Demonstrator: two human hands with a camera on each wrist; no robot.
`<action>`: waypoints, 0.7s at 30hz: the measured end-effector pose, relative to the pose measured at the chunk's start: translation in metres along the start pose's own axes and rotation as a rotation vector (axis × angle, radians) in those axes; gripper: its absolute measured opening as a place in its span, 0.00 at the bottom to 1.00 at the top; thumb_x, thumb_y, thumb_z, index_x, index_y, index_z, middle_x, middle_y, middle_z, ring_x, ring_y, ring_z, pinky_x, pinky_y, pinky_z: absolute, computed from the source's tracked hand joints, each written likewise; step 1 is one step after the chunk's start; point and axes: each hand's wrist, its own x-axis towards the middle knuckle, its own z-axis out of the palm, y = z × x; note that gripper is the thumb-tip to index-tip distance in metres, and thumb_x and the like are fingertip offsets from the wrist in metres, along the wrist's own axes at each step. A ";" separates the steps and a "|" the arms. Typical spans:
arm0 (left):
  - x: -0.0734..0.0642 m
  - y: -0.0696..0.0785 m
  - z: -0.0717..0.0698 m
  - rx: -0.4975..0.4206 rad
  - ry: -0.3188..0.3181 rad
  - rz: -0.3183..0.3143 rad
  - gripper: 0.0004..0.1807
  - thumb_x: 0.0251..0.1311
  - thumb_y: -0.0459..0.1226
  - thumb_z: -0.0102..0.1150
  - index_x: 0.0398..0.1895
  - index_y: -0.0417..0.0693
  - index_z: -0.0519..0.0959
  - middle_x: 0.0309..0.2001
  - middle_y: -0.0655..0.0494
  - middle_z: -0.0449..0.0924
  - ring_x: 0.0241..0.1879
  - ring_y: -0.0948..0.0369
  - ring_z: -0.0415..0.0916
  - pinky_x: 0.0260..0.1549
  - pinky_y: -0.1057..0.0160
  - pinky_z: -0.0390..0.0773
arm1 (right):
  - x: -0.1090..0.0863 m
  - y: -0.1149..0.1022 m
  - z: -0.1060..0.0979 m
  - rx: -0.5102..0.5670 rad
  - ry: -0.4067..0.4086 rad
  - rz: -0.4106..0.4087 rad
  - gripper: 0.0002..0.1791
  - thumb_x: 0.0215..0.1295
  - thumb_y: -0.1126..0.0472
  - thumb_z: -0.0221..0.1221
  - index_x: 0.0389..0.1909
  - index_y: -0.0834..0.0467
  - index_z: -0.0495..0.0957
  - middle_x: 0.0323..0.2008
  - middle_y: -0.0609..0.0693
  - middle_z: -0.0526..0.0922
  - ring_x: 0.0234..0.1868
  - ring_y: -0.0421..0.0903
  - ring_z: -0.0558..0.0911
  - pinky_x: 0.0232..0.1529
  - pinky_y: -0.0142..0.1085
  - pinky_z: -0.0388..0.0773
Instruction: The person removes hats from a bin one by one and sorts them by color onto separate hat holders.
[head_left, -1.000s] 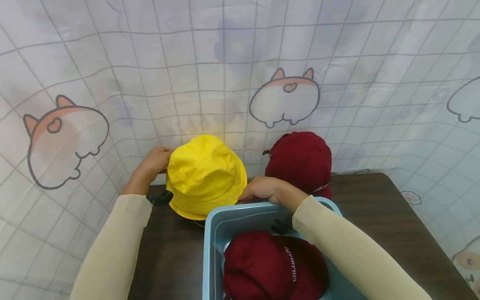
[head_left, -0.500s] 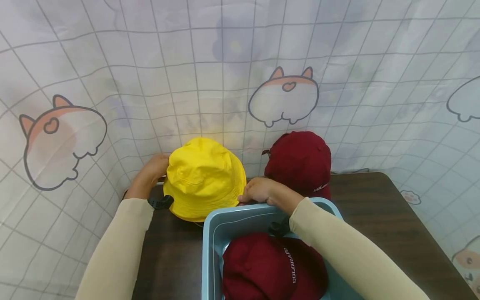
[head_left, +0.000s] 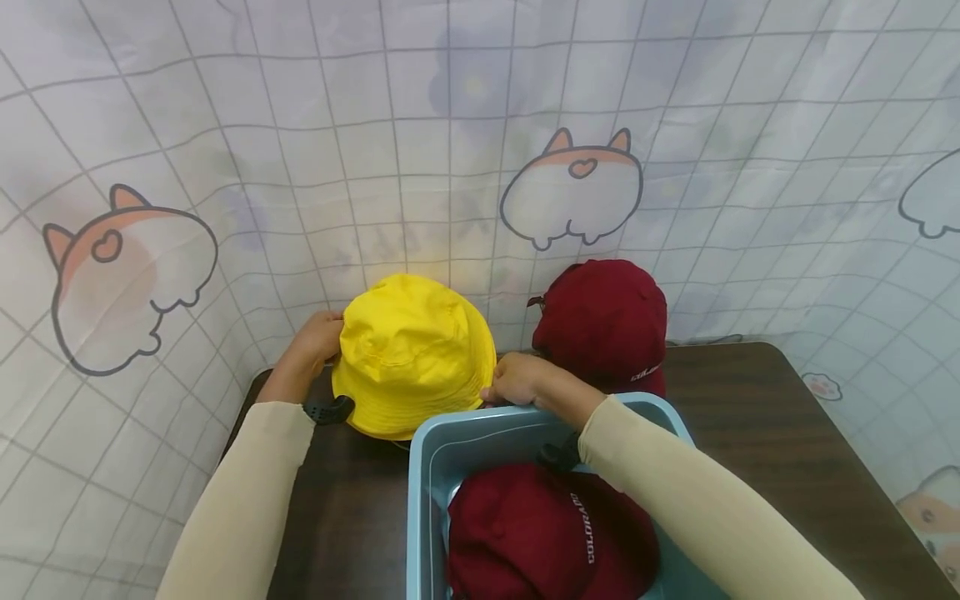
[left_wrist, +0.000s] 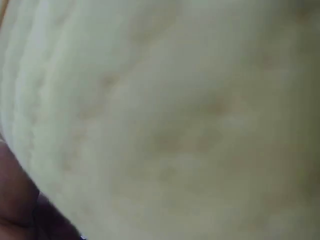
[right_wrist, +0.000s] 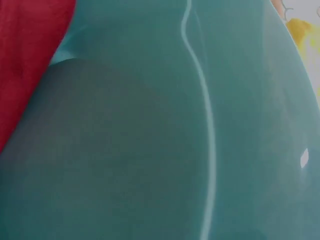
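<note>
A yellow bucket hat (head_left: 408, 350) stands crown up at the back of the dark wooden table, against the patterned curtain. My left hand (head_left: 313, 337) holds the left side of its brim, the fingertips hidden behind the fabric. From across the bin, my right hand (head_left: 521, 379) pinches the brim's right edge with curled fingers. Pale, blurred cloth of the hat (left_wrist: 165, 125) fills the left wrist view, with fingers (left_wrist: 15, 190) at its lower left corner. Mostly the inside wall of the blue bin (right_wrist: 250, 125) shows in the right wrist view.
A maroon cap (head_left: 600, 321) rests at the back, right of the yellow hat. In the blue plastic bin (head_left: 417, 517) lies another maroon cap (head_left: 517, 533) lettered COLORADO. The bin's far rim is under my right forearm. A grid-patterned curtain (head_left: 450, 125) closes off the back and sides.
The yellow hat has sunk slightly, and my left hand has come down a little with it. My right hand stays at the brim's right edge.
</note>
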 end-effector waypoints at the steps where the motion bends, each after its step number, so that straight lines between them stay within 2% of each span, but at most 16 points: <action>1: -0.002 0.000 0.000 -0.002 0.013 -0.001 0.18 0.77 0.43 0.41 0.49 0.39 0.75 0.22 0.58 0.65 0.24 0.60 0.67 0.29 0.63 0.72 | 0.000 0.000 -0.001 0.014 -0.011 -0.004 0.14 0.69 0.57 0.65 0.24 0.58 0.86 0.20 0.46 0.78 0.25 0.43 0.75 0.26 0.30 0.70; 3: -0.009 0.000 0.000 -0.003 0.046 -0.002 0.21 0.78 0.46 0.40 0.56 0.39 0.74 0.31 0.54 0.72 0.32 0.57 0.70 0.34 0.61 0.73 | -0.001 0.001 -0.005 0.054 -0.035 -0.008 0.12 0.69 0.58 0.65 0.27 0.59 0.87 0.22 0.46 0.82 0.27 0.42 0.78 0.28 0.30 0.73; 5: -0.017 0.002 -0.001 -0.017 0.095 0.005 0.25 0.78 0.48 0.38 0.62 0.39 0.72 0.45 0.47 0.76 0.42 0.52 0.73 0.41 0.58 0.76 | -0.002 0.001 -0.009 0.071 -0.049 -0.020 0.11 0.69 0.58 0.66 0.29 0.60 0.89 0.26 0.48 0.86 0.29 0.42 0.81 0.32 0.31 0.77; 7: -0.028 0.003 -0.002 -0.006 0.169 0.033 0.27 0.78 0.50 0.36 0.68 0.41 0.68 0.60 0.42 0.73 0.53 0.47 0.73 0.48 0.53 0.76 | -0.005 0.000 -0.015 0.048 -0.037 -0.028 0.11 0.68 0.57 0.67 0.31 0.60 0.89 0.30 0.48 0.88 0.32 0.43 0.84 0.36 0.33 0.80; 9: -0.040 0.005 -0.003 0.014 0.259 0.090 0.29 0.79 0.51 0.35 0.71 0.42 0.66 0.67 0.39 0.70 0.59 0.43 0.71 0.53 0.48 0.76 | -0.010 -0.001 -0.023 0.000 0.004 -0.036 0.10 0.66 0.56 0.68 0.32 0.59 0.89 0.33 0.49 0.88 0.34 0.45 0.84 0.37 0.35 0.81; 11: -0.057 0.008 -0.004 0.048 0.364 0.152 0.28 0.79 0.50 0.36 0.71 0.42 0.66 0.66 0.38 0.71 0.61 0.41 0.72 0.55 0.43 0.74 | -0.018 -0.005 -0.031 -0.077 0.080 -0.051 0.10 0.64 0.54 0.69 0.32 0.58 0.88 0.33 0.49 0.87 0.35 0.47 0.83 0.35 0.36 0.80; 13: -0.077 0.012 -0.002 0.074 0.473 0.225 0.26 0.78 0.47 0.37 0.68 0.41 0.69 0.62 0.38 0.74 0.58 0.42 0.72 0.55 0.43 0.73 | -0.031 -0.010 -0.041 -0.132 0.154 -0.073 0.10 0.63 0.53 0.70 0.32 0.56 0.87 0.32 0.49 0.85 0.34 0.48 0.80 0.32 0.35 0.78; 16: -0.109 0.019 0.006 0.105 0.577 0.346 0.22 0.76 0.43 0.40 0.63 0.37 0.72 0.54 0.38 0.75 0.53 0.43 0.74 0.51 0.46 0.73 | -0.053 -0.018 -0.052 -0.185 0.256 -0.127 0.10 0.63 0.51 0.70 0.33 0.54 0.85 0.31 0.50 0.83 0.34 0.48 0.78 0.31 0.34 0.77; 18: -0.130 0.021 0.014 0.149 0.593 0.423 0.20 0.77 0.41 0.42 0.59 0.35 0.74 0.50 0.38 0.76 0.49 0.44 0.75 0.47 0.49 0.72 | -0.068 -0.020 -0.056 -0.196 0.294 -0.180 0.09 0.64 0.51 0.69 0.35 0.53 0.85 0.32 0.49 0.83 0.34 0.48 0.78 0.32 0.35 0.78; 21: -0.158 0.020 0.027 0.221 0.506 0.495 0.18 0.78 0.40 0.44 0.57 0.35 0.75 0.49 0.40 0.78 0.47 0.46 0.77 0.44 0.49 0.74 | -0.085 -0.018 -0.054 -0.231 0.340 -0.271 0.08 0.65 0.52 0.68 0.37 0.52 0.83 0.32 0.46 0.84 0.34 0.46 0.78 0.33 0.35 0.78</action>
